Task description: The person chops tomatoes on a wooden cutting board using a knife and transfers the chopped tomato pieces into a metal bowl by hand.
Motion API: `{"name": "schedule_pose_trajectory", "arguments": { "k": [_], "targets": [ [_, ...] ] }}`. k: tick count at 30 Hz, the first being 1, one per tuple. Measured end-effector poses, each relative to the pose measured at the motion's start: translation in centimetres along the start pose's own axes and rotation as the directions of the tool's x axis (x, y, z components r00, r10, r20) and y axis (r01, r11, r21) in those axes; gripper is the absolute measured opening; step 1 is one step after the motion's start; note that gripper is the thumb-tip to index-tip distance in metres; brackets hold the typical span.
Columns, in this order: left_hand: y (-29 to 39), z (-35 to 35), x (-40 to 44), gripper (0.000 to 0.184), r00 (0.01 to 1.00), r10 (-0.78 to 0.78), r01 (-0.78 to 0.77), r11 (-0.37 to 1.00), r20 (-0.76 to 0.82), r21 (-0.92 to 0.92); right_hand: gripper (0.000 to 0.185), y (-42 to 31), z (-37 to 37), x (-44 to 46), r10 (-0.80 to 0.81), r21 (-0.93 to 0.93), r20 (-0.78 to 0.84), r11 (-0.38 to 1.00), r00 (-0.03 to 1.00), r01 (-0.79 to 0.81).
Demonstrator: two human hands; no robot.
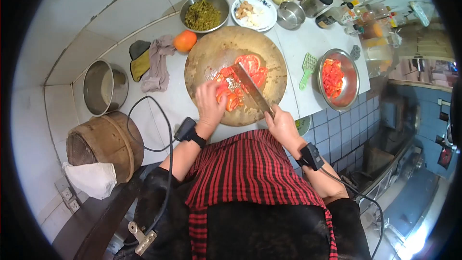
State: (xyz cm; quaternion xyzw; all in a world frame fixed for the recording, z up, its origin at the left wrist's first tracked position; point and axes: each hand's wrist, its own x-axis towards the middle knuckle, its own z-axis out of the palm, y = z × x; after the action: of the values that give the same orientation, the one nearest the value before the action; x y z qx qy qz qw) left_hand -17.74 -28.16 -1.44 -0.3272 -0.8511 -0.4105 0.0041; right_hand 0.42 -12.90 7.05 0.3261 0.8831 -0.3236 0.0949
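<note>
On a round wooden chopping board (207, 58) lie cut pieces of red tomato (250, 62). My right hand (284, 126) is wrapped round the handle of a knife (252, 88), whose blade rests among the pieces, pointing up and to the left. My left hand (210, 101) is on the board's lower left, with its fingers bent over tomato pieces at the left of the blade; the fingertips touch them. A whole tomato (185, 41) sits just off the board's upper left edge.
Behind the board stand a bowl of chopped greens (203, 15), a white plate (264, 7) and a small metal bowl (290, 15). To the right are a green grater (308, 70) and a bowl of cut tomato (332, 78). Cloths (158, 62), a pot (106, 87) and a wooden bucket (106, 144) are left.
</note>
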Motion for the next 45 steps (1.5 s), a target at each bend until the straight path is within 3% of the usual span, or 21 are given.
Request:
{"name": "schedule_pose_trajectory", "arguments": {
  "k": [2, 5, 8, 16, 20, 22, 25, 28, 30, 34, 37, 39, 40, 42, 45],
  "targets": [
    [-1.9, 0.0, -0.1, 0.032, 0.998, -0.045, 0.045, 0.999, -0.036, 0.009, 0.023, -1.6, -0.9, 0.6, -0.033, 0.011, 0.046, 0.999, 0.998, 0.032],
    [-3.2, 1.3, 0.4, 0.032, 0.951, -0.300, 0.309, 0.897, 0.080, -0.316, 0.023, -2.8, 0.5, 2.0, -0.089, -0.033, 0.061, 0.995, 0.994, 0.091],
    [-3.3, 2.1, 1.1, 0.023, 0.956, -0.287, 0.294, 0.943, 0.065, -0.156, 0.023, -3.2, 1.7, 3.2, -0.127, -0.063, 0.074, 0.989, 0.989, 0.131],
    [-2.7, 2.0, 0.9, 0.019, 0.971, -0.238, 0.236, 0.951, 0.014, -0.198, 0.026, -3.7, 4.5, 6.4, -0.053, -0.080, 0.079, 0.995, 0.995, 0.059],
    [-2.3, 1.3, 0.4, 0.017, 0.958, -0.287, 0.282, 0.930, 0.015, -0.237, 0.023, -3.2, 2.3, 5.6, -0.148, 0.016, -0.010, 0.989, 0.989, 0.148],
    [-2.4, 0.7, -0.8, 0.015, 0.938, -0.343, 0.346, 0.905, 0.059, -0.248, 0.022, -4.4, 0.8, 4.3, -0.134, 0.017, 0.022, 0.991, 0.991, 0.134],
    [-2.3, 1.3, 0.0, 0.011, 0.935, -0.350, 0.354, 0.906, 0.059, -0.231, 0.024, -4.6, -0.5, 3.7, -0.121, -0.156, 0.180, 0.976, 0.976, 0.150],
    [-2.6, 1.6, -0.3, 0.009, 0.915, -0.397, 0.401, 0.883, 0.068, -0.242, 0.024, -4.5, -0.4, 4.1, -0.087, -0.172, 0.207, 0.977, 0.975, 0.123],
    [-2.9, 1.7, -0.8, 0.009, 0.960, -0.279, 0.276, 0.939, 0.016, -0.203, 0.023, -4.2, 1.3, 5.0, -0.100, -0.182, 0.220, 0.973, 0.970, 0.141],
    [-3.0, 1.6, -1.0, 0.014, 0.929, -0.360, 0.371, 0.898, 0.088, -0.236, 0.022, -4.3, 4.1, 6.8, -0.127, -0.215, 0.135, 0.964, 0.983, 0.155],
    [-1.6, 0.3, -1.6, 0.029, 0.941, -0.317, 0.337, 0.912, 0.121, -0.234, 0.022, -3.3, 3.1, 6.5, -0.183, -0.078, 0.082, 0.979, 0.980, 0.189],
    [0.2, -1.2, -2.0, 0.049, 0.993, -0.078, 0.090, 0.986, 0.086, -0.139, 0.023, -3.6, 1.6, 5.8, -0.214, 0.050, 0.026, 0.976, 0.976, 0.213],
    [0.4, -1.5, -2.5, 0.049, 0.992, -0.090, 0.102, 0.986, 0.088, -0.135, 0.023, -4.0, 0.8, 4.7, -0.215, 0.052, 0.039, 0.976, 0.976, 0.212],
    [0.6, -1.7, -2.4, 0.058, 0.991, -0.027, 0.039, 0.995, 0.133, -0.087, 0.023, -4.6, -1.0, 3.1, -0.169, -0.062, 0.138, 0.982, 0.976, 0.179],
    [0.1, -1.2, -2.8, 0.055, 0.982, 0.003, 0.005, 0.999, 0.187, -0.042, 0.025, -4.1, -1.1, 1.4, -0.137, -0.141, 0.189, 0.976, 0.972, 0.165]
  ]
}}
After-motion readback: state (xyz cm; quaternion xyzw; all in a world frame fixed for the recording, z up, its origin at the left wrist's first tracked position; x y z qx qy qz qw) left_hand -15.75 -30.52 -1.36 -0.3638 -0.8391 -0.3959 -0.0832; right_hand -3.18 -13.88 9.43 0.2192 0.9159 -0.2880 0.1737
